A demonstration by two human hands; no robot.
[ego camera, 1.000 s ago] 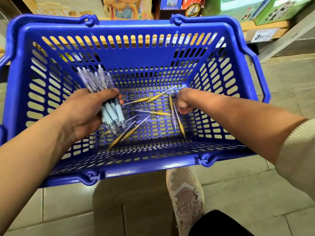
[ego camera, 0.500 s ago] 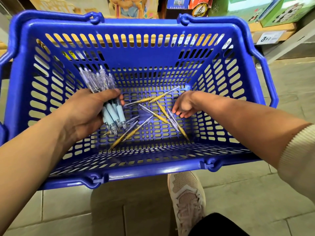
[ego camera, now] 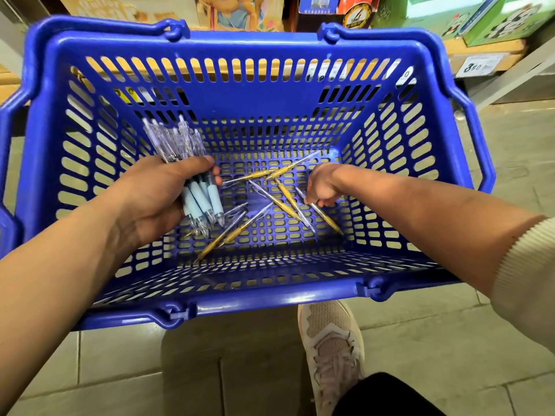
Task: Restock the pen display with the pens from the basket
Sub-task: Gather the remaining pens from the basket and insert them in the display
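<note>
Blue slotted plastic basket (ego camera: 240, 40). Left hand (ego camera: 156, 199) grips bundle of clear pale-blue-grip pens (ego camera: 198, 202) over floor's left side. Right hand (ego camera: 322, 186), fingers curled, seemingly pinches one of gold-grip pens (ego camera: 286, 197) scattered mid-floor. Shelf price tag (ego camera: 477, 66) blurred.

left hand (ego camera: 156, 199) grip closed, right hand (ego camera: 322, 187) fingers curled

Above basket (ego camera: 270, 292) clear; slatted walls hem loose pens (ego camera: 289, 200).

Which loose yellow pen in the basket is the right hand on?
The rightmost yellow pen, slanting toward the basket's near right corner: the right hand's fingers curl round its clear end. The others lie untouched.
</note>
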